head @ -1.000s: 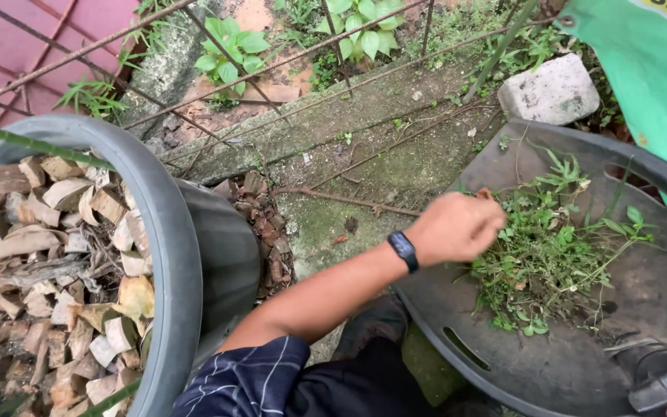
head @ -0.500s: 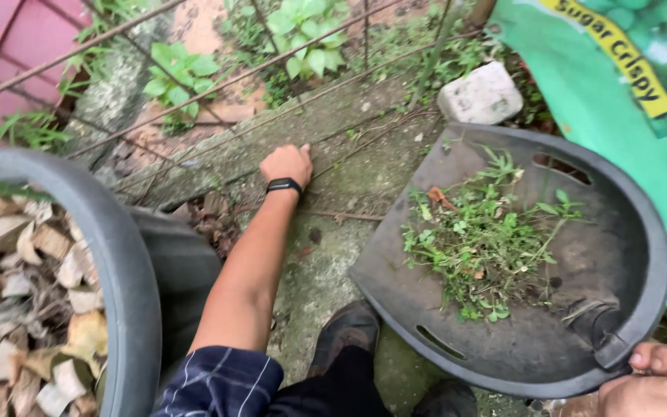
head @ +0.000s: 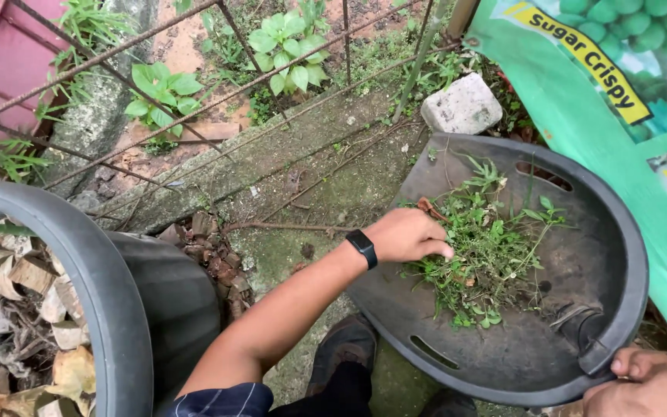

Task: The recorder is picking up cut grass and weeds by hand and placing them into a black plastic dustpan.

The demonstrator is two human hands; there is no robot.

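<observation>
- Pulled weeds (head: 482, 251), a loose green heap right of centre in the frame, lying in the hollow of a dark plastic basin (head: 611, 255) so the bits stay together instead of scattering over the ground.
- Left hand (head: 409, 235), mid-frame, curled over the left edge of that heap, fingers bent down into the greens, apparently pinching a small tuft; black band on the wrist.
- Right hand (head: 646, 382), bottom right corner, clamped on the basin's rim by the handle, keeping it tilted and steady toward the body.
- Basin resting on mossy concrete (head: 310, 181), close to the knees, so easy reach for both arms.
- Big grey pot (head: 102, 286) at lower left, packed with dry brown husk chunks (head: 17, 324), just beside the left arm.
- Pale stone block (head: 463, 104) above the basin at upper centre, next to a green printed sack (head: 580, 108) along the right edge.
- Rusty wire fence (head: 218, 93) across the top, leafy plants behind it.
</observation>
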